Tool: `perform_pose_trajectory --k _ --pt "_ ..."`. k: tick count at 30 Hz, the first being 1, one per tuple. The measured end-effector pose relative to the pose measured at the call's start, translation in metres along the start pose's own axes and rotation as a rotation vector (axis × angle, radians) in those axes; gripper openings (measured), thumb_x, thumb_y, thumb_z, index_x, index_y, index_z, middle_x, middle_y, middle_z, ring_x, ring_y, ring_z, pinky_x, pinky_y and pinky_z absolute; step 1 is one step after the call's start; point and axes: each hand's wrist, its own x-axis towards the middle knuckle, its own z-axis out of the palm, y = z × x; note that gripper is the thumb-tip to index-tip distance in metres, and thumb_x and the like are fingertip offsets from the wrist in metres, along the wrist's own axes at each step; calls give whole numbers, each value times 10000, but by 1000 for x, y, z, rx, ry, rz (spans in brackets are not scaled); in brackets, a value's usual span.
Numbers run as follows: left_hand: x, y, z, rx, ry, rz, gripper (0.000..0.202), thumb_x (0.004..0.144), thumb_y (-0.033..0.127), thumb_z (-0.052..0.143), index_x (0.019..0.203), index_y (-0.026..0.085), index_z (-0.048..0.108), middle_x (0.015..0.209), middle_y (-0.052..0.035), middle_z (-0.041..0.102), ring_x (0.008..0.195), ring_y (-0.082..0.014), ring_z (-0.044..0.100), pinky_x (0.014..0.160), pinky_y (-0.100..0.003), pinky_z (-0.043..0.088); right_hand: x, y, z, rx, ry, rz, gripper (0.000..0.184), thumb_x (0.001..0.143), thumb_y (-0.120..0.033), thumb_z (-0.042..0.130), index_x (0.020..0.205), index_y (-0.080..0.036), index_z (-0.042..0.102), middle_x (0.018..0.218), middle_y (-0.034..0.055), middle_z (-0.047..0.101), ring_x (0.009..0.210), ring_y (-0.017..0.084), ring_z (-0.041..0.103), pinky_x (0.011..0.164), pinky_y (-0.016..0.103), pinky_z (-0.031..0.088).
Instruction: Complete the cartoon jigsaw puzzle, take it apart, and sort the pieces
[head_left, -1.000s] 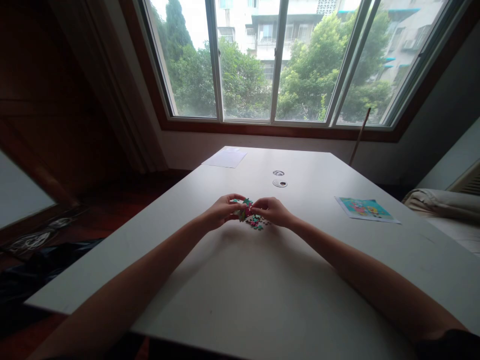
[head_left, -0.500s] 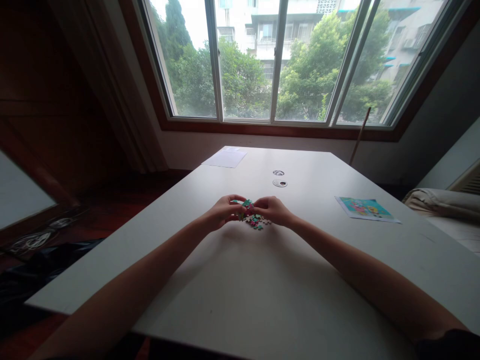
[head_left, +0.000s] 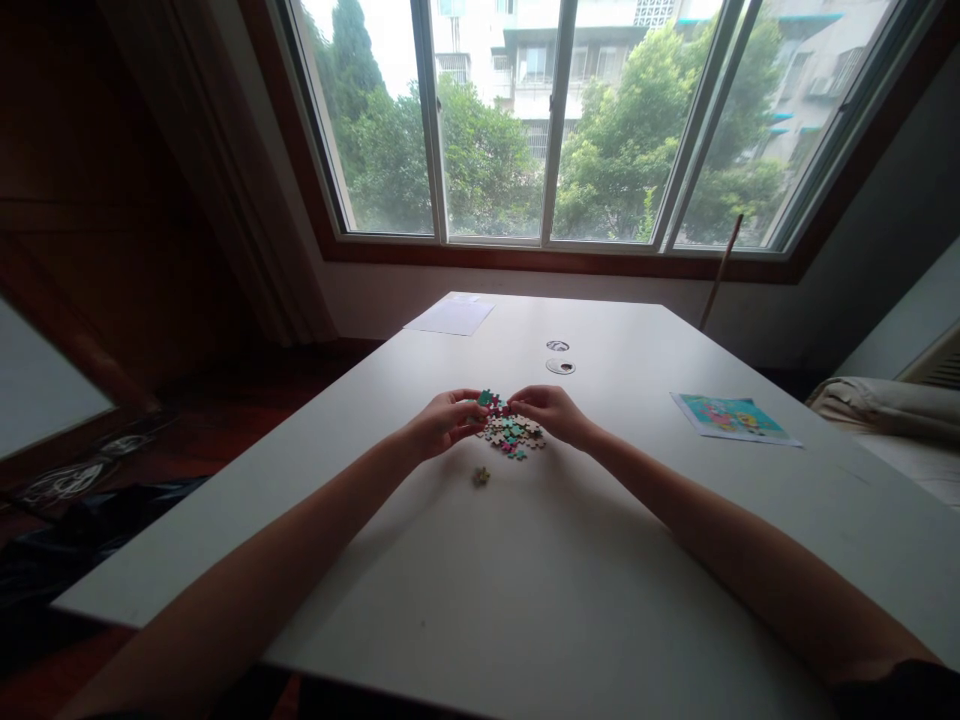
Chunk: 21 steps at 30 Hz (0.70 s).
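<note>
Just above a small heap of jigsaw puzzle pieces (head_left: 516, 432), my two hands face each other. My left hand (head_left: 444, 422) is closed on a few joined puzzle pieces (head_left: 489, 400), green and dark red, gripped between thumb and fingers. At the right end of that cluster, my right hand (head_left: 551, 408) pinches with thumb and forefinger; a dark red piece shows at its fingertips, partly hidden. One yellowish puzzle piece (head_left: 481, 477) is by itself on the near side of the heap, below my left hand.
The white table (head_left: 480, 580) carries a colourful picture sheet (head_left: 736, 418) at the right and white paper (head_left: 452, 317) at the far left. Two round flat items, one a disc (head_left: 560, 367), lie beyond my hands. A stick (head_left: 721, 272) leans by the window.
Pieces have dropped from my hands: the heap is larger, and a yellowish piece now lies nearer to me. My hands have parted slightly, showing more of the joined pieces.
</note>
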Motion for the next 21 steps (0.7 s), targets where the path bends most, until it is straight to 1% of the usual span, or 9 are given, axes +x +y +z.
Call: perform_pose_trajectory --k 3,6,9,12,14,16,18,21 --pt "-2 -1 4 -3 -60 32 308 589 69 697 862 121 565 757 -57 652 642 -112 614 616 -202 503 -1 0 1 14 -26 38 332 678 -411 607 807 -107 643 750 78 664 677 139 597 618 252 461" --pt "-4 -2 7 -8 -99 66 291 580 44 696 838 110 577 731 -54 650 645 -121 614 612 -212 498 -3 -4 3 -50 -29 40 334 677 -417 606 796 -108 652 726 70 661 633 127 581 578 238 449" --pt "-4 -1 8 -29 -85 59 221 584 7 661 773 98 588 670 -42 640 595 -105 600 586 -198 492 -3 -9 5 -127 0 -21 300 688 -400 600 786 -122 654 715 59 659 617 122 569 564 233 443" --pt "-3 0 7 -33 -62 46 181 591 6 647 743 90 596 651 -39 635 568 -92 590 561 -179 487 -4 -12 4 -247 74 -108 236 710 -363 589 782 -148 656 727 45 662 615 116 558 576 230 436" --pt "-2 1 6 -32 -45 47 191 592 21 660 759 91 601 666 -43 641 574 -96 594 559 -183 488 -5 -13 2 -340 101 -121 216 732 -349 570 793 -164 664 728 39 666 592 109 546 574 227 426" --pt "-2 0 5 -24 -48 51 217 587 45 685 784 90 608 689 -55 650 596 -111 604 579 -201 494 -5 -14 1 -429 102 -104 225 755 -345 546 803 -168 675 741 46 669 576 109 536 575 234 418" --pt "-3 -1 5 -1 -89 57 250 576 74 713 808 85 618 710 -66 658 630 -127 613 618 -221 496 -6 -14 1 -493 106 -98 247 777 -350 520 821 -169 682 780 60 668 598 117 540 597 244 418" --pt "-4 -4 6 81 -167 80 306 563 127 745 843 85 630 726 -72 665 666 -138 617 637 -230 485 -6 -14 4 -491 112 -104 263 774 -374 522 875 -186 676 802 54 664 626 119 552 608 237 419"
